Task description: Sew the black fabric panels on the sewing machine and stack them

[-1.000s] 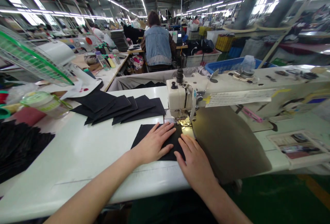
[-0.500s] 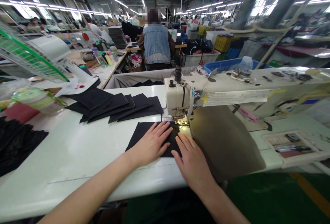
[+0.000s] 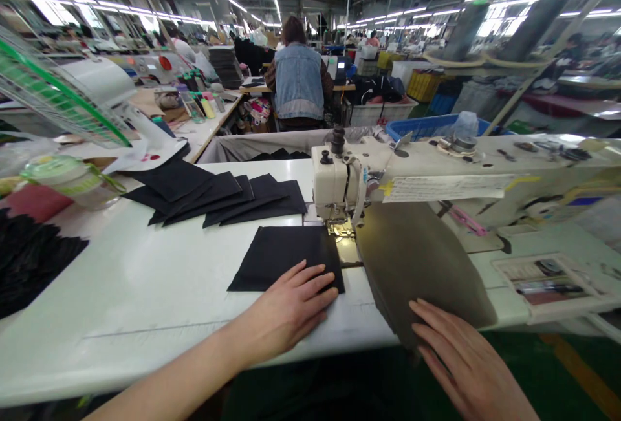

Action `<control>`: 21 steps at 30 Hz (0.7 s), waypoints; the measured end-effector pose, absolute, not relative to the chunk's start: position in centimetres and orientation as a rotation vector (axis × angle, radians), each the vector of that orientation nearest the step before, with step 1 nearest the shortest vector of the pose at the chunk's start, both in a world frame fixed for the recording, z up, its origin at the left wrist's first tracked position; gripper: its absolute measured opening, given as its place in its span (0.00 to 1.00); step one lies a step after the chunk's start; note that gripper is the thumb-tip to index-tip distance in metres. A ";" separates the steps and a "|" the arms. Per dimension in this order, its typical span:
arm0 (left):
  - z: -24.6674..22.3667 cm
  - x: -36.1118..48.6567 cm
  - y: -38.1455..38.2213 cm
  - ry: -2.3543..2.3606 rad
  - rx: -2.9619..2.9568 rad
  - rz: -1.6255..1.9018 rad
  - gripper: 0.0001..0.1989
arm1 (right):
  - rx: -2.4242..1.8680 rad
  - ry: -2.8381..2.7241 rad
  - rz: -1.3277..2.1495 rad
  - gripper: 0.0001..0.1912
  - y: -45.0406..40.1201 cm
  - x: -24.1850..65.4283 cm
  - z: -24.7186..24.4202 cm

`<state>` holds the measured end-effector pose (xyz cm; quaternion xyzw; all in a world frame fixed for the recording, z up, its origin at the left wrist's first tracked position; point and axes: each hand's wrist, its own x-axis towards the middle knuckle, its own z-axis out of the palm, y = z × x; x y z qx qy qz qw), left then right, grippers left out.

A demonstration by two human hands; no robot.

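Note:
A black fabric panel [image 3: 281, 253] lies flat on the white sewing table [image 3: 160, 285], just left of the lit presser foot [image 3: 343, 230] of the sewing machine [image 3: 334, 178]. My left hand [image 3: 301, 301] rests on the panel's near right corner, palm down with its fingers stretched out. To the right, my right hand [image 3: 451, 346] is at the near edge of a dark olive-grey sheet [image 3: 427, 272] beside the needle area. Its fingers are extended and seem to touch that sheet; no grip shows. Several black fabric pieces [image 3: 228, 198] lie overlapped behind the panel.
A white fan [image 3: 140, 136] and a lidded green container [image 3: 63, 178] stand on the left, near a heap of black cloth [image 3: 33, 259]. A tray of small tools [image 3: 553, 282] sits at the right. One person [image 3: 298, 81] sits ahead, back turned.
My right hand has moved right and nearer, from the black panel to the olive-grey sheet. My left hand has slid toward the panel's near edge, and the panel has shifted slightly left.

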<state>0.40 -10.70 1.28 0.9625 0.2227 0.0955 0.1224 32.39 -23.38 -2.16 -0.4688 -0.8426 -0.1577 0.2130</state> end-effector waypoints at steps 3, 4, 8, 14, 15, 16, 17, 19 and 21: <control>1.2 0.4 -10.0 0.640 2.832 0.283 0.19 | -1.203 -2.376 -0.386 0.14 -22.9 32.9 -1.1; 1.2 0.4 -9.8 0.642 2.834 0.285 0.19 | -1.188 -2.382 -0.347 0.15 -22.9 33.1 -0.7; 1.2 0.4 -8.8 0.651 2.847 0.244 0.19 | -1.230 -2.386 -0.183 0.16 -23.1 33.8 0.1; 1.0 0.4 -6.6 0.687 2.859 0.215 0.19 | -1.329 -2.278 -0.007 0.13 -23.0 34.1 -0.4; 1.0 0.4 -6.2 0.691 2.854 0.231 0.19 | -1.352 -2.234 0.030 0.13 -22.9 34.1 -0.4; 0.9 0.4 -5.7 0.696 2.849 0.249 0.20 | -1.379 -2.189 0.070 0.15 -22.7 34.0 -0.3; 0.9 0.4 -5.3 0.698 2.845 0.263 0.20 | -1.405 -2.145 0.108 0.17 -22.5 33.9 -0.2; 0.9 0.5 -4.5 0.699 2.840 0.277 0.20 | -1.440 -2.080 0.176 0.18 -22.1 33.7 0.3; 0.9 0.6 -3.8 0.712 2.841 0.268 0.19 | -1.447 -2.058 0.244 0.17 -21.9 33.7 0.8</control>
